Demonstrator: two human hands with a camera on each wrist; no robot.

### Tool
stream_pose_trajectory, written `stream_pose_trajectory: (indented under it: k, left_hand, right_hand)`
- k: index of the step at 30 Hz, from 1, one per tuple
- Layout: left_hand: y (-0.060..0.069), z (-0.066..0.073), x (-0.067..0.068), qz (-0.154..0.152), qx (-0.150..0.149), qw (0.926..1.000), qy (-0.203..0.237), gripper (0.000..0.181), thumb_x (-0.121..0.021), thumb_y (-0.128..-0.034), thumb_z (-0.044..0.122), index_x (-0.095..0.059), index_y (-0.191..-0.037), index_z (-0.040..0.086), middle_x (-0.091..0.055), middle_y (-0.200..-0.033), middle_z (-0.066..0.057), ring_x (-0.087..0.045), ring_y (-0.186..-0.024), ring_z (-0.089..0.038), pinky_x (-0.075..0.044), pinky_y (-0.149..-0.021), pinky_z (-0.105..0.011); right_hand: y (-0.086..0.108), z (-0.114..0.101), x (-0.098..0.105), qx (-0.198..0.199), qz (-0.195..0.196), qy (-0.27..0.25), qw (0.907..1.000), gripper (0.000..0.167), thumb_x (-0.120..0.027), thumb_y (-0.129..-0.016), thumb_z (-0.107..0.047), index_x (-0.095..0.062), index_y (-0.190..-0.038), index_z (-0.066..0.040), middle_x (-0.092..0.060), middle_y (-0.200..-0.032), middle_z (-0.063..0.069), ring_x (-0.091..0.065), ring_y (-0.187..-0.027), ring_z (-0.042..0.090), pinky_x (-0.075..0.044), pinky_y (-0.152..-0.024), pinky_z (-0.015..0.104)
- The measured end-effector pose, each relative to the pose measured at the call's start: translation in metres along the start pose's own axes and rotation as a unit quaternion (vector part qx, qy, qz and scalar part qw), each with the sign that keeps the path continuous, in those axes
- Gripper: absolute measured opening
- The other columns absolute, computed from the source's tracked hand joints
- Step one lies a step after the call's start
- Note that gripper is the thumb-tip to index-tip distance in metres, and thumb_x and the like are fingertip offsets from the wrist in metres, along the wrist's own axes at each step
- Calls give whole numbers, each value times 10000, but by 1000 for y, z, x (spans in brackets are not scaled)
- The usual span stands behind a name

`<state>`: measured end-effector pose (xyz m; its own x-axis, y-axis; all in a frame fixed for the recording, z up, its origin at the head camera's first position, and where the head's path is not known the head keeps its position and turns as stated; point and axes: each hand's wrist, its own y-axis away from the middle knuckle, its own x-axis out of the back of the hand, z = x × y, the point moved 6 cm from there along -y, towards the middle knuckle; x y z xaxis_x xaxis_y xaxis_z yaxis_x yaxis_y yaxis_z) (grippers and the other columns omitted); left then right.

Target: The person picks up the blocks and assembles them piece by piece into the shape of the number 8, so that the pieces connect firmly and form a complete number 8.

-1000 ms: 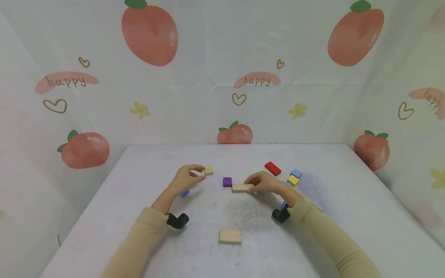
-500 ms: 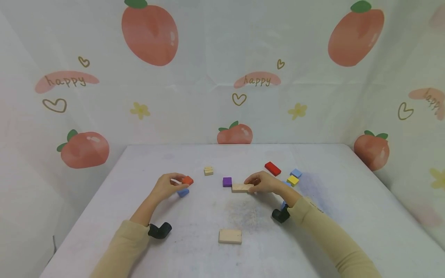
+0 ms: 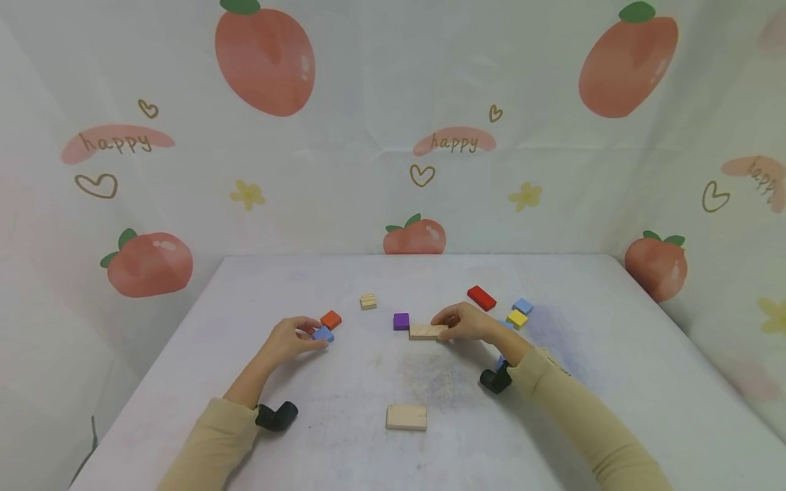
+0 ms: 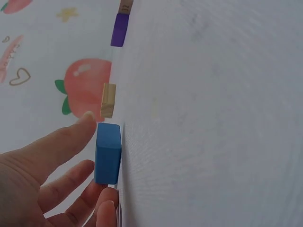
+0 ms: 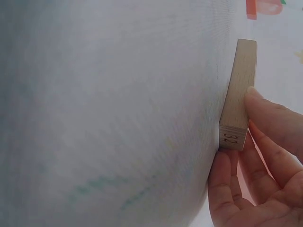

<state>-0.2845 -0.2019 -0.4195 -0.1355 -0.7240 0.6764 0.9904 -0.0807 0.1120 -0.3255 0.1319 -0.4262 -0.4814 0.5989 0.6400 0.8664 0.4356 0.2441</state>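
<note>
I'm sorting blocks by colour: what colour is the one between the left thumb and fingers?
That block is plain blue, seen best in the left wrist view.

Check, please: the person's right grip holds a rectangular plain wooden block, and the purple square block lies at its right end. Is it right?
Only the end is wrong: the head view shows the purple square block at the left end of the rectangular plain wooden block the right grip holds.
</note>
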Motion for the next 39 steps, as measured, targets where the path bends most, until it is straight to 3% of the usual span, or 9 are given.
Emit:
stream_pose_trajectory:
  k: [17,26,39]
  left_hand:
    - [-1,2,0,-25,-212,9997,-132,405,-763,-743,146,-647,-1097,-11,-654,-991,-161,-603,-876,-214,-479,-674,-256]
    - [-2,19,-5,-302,-474,9983,-183,388,-741,-767,132,-638,-1112,-13,-645,-1069,-166,-618,-903,-217,-509,-691,-280]
    - [-6,49,-28,-630,-998,9930,-9,346,-757,-740,98,-676,-1064,7,-654,-967,-136,-600,-787,-132,-458,-633,-208]
  right_hand:
    - [0,0,0,66,-6,-37,10000,279,-697,-823,-132,-665,-1092,-63,-646,-1074,109,-546,-889,175,-531,-789,292]
    - [-1,1,0,67,-2,4,10000,277,-698,-822,-135,-667,-1089,-70,-653,-1076,103,-559,-902,170,-532,-812,312]
    - [0,0,0,44,22,-37,10000,268,-697,-825,-133,-671,-1085,-71,-652,-1064,100,-550,-894,176,-527,-823,309]
